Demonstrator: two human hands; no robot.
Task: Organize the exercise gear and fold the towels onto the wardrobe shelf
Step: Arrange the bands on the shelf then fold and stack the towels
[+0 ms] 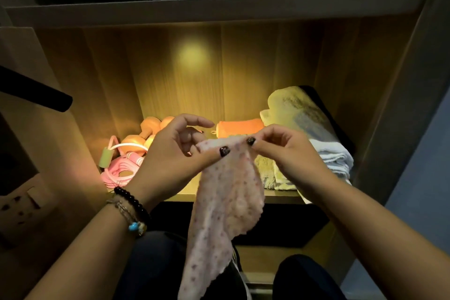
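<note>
A pink dotted towel (226, 202) hangs down in front of the lit wardrobe shelf (280, 193). My left hand (175, 153) pinches its top edge on the left, and my right hand (287, 151) pinches the same edge on the right. On the shelf's left lie orange dumbbells (143, 134), a skipping rope with a green handle (107, 157) and a pink gripper-like item (121, 173). An orange towel (241, 126) lies at the back. A yellow-green towel (270, 173) and a folded white towel (333, 156) sit on the right.
A pale cloth draped over a dark object (302, 109) stands at the shelf's back right. A black rod (36, 92) juts in from the left. A wall socket (19, 204) is at lower left. Another shelf board (219, 7) runs above.
</note>
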